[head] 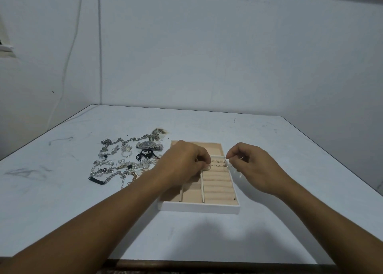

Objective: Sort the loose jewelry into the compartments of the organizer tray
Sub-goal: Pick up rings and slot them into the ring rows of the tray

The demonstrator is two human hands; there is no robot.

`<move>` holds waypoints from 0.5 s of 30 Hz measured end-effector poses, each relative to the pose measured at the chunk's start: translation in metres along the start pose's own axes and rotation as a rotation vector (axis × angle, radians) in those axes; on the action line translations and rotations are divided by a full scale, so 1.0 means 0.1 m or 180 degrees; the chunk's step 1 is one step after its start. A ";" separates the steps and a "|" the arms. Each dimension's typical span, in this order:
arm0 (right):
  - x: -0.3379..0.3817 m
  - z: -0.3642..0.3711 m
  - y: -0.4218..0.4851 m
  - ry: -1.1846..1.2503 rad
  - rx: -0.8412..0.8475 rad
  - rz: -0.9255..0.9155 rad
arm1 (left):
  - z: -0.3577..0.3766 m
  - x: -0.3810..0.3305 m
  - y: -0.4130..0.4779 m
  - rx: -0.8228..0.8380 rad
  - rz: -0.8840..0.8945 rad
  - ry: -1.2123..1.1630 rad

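Observation:
A white organizer tray [199, 208] with beige padded compartments lies in the middle of the table. Both hands hover over its ring-roll section. My left hand [182, 162] pinches a thin ring [207, 167] at the left end of the top roll. My right hand [250, 162] pinches another small ring [228, 162] at the right end. Two thin rings [218, 162] stand in the slot between them. The loose jewelry pile [124, 162] lies left of the tray, with chains, pearl pieces and a wristwatch [148, 145].
A black bar bracelet [97, 180] marks the pile's near-left corner. Cables [101, 46] hang down the wall behind the table. The table's front edge [207, 261] runs just below my forearms.

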State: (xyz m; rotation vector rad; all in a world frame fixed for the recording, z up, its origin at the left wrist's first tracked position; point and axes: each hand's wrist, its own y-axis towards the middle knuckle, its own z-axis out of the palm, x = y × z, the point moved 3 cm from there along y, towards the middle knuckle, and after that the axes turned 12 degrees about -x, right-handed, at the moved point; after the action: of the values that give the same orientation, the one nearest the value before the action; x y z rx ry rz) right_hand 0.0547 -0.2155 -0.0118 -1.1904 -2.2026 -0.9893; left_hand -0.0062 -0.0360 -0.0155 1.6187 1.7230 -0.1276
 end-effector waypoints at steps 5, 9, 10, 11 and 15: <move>0.00 0.01 0.00 -0.0034 -0.0011 0.0006 | 0.02 0.01 0.01 0.0065 0.0228 0.0353; 0.01 0.01 -0.01 -0.0101 0.0003 -0.0010 | 0.03 0.02 0.01 0.0030 0.0410 0.0540; 0.01 0.02 -0.01 -0.0106 0.0003 -0.0013 | 0.03 0.02 0.00 0.0023 0.0468 0.0578; 0.01 0.02 -0.01 -0.0109 0.0002 -0.0013 | 0.03 0.01 -0.01 0.0025 0.0529 0.0607; 0.00 0.05 -0.01 -0.0090 0.0034 0.0039 | 0.05 0.01 -0.06 0.0107 0.0715 0.0698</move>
State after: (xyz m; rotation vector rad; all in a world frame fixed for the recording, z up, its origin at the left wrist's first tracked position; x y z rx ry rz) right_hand 0.0535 -0.2122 -0.0152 -1.2188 -2.2169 -0.9602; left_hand -0.0091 -0.0392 -0.0223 1.8965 1.6909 0.1351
